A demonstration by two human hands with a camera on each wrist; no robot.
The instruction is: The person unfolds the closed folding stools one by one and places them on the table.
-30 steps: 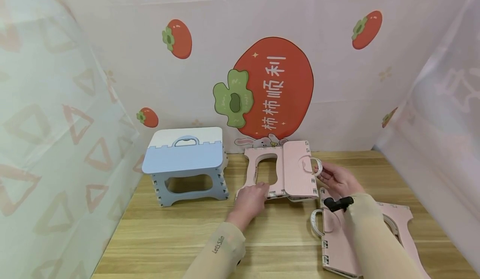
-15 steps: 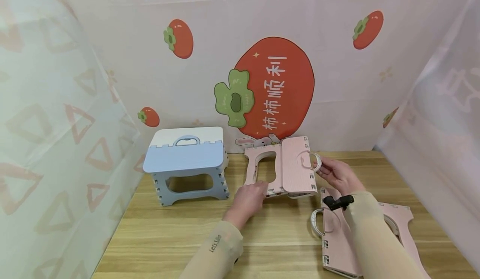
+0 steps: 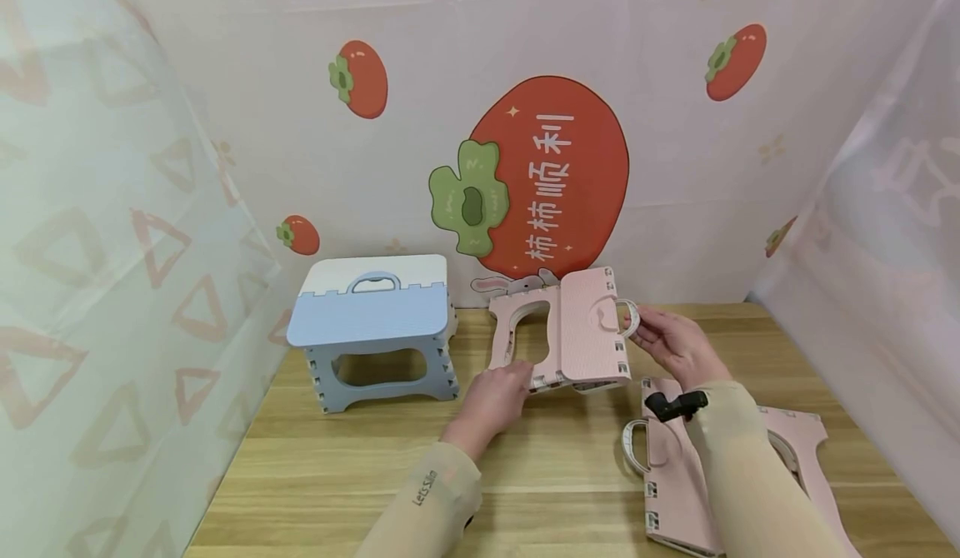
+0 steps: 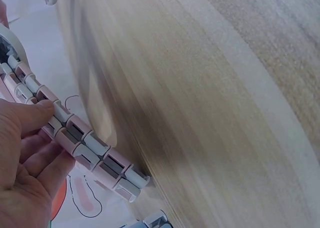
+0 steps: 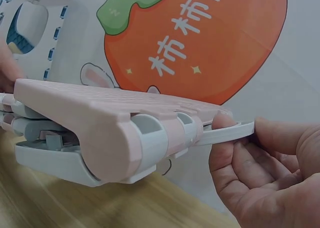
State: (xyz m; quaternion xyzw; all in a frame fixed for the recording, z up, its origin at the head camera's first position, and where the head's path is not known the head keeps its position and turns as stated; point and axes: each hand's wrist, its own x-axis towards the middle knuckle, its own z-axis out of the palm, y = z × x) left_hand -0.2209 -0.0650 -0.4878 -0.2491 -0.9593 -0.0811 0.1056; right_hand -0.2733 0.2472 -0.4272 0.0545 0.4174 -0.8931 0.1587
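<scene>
A pink folding stool (image 3: 588, 325), folded, is held between my two hands near the back wall. Its seat part is tilted, with the handle side raised. My left hand (image 3: 495, 396) grips the near edge of the leg frame; in the left wrist view, thumb and fingers (image 4: 47, 165) pinch its hinged edge. My right hand (image 3: 675, 341) holds the white carry handle (image 5: 227, 134) at the stool's right end, the thumb and fingertips pinching it. In the right wrist view, a gap shows between the pink seat panel (image 5: 95, 100) and the white part below.
A blue and white stool (image 3: 367, 316) stands unfolded at the left. A second pink folding stool (image 3: 682, 475) lies folded at the front right, partly under my right forearm. The wooden tabletop (image 3: 360, 475) meets a patterned cloth wall (image 3: 660, 208) behind and cloth at both sides.
The stool's seat part has tilted further, its handle end rising and shifting slightly left along with my right hand. My left hand has stayed on the frame, moving slightly left.
</scene>
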